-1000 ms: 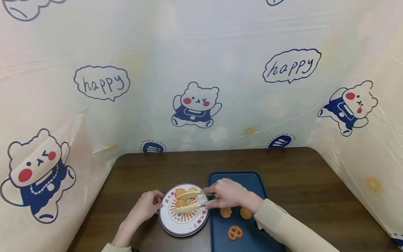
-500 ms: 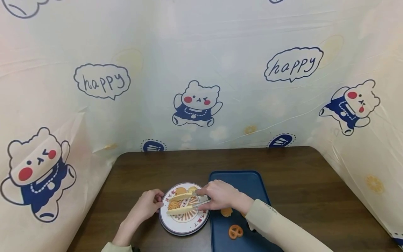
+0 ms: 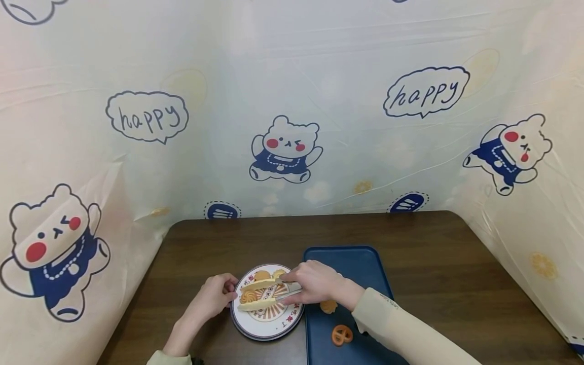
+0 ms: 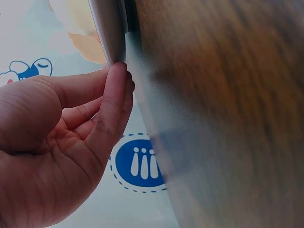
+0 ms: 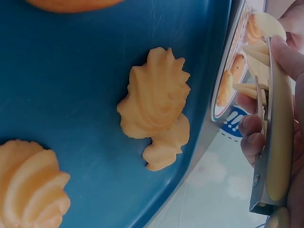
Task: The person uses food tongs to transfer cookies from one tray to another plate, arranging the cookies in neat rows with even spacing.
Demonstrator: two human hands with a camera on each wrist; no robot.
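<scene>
A white plate [image 3: 266, 327] with red lettering and a striped sunburst print stands left of the tray. My left hand [image 3: 211, 298] pinches its left rim between thumb and fingers, as the left wrist view shows. My right hand [image 3: 315, 284] grips metal tongs [image 5: 278, 123] with cream-coloured tips, reaching over the plate from the right. A swirled cookie [image 3: 249, 296] lies between the spread tips near the plate's left side. Behind it on the plate are a round cookie [image 3: 262, 275] and a paler piece [image 3: 278, 273], partly covered by the tongs.
The blue tray [image 3: 347, 256] is right of the plate, under my right forearm. On it are a pretzel [image 3: 342, 335], a swirled cookie [image 3: 328, 306], and a shell-shaped cookie [image 5: 154, 95] overlapping a smaller piece [image 5: 167, 142]. A printed curtain [image 3: 347, 152] hangs behind the brown table [image 3: 255, 238].
My right hand and the tongs have moved left over the plate, and the swirled cookie between the tips has shifted left too. My left hand stays at the rim.
</scene>
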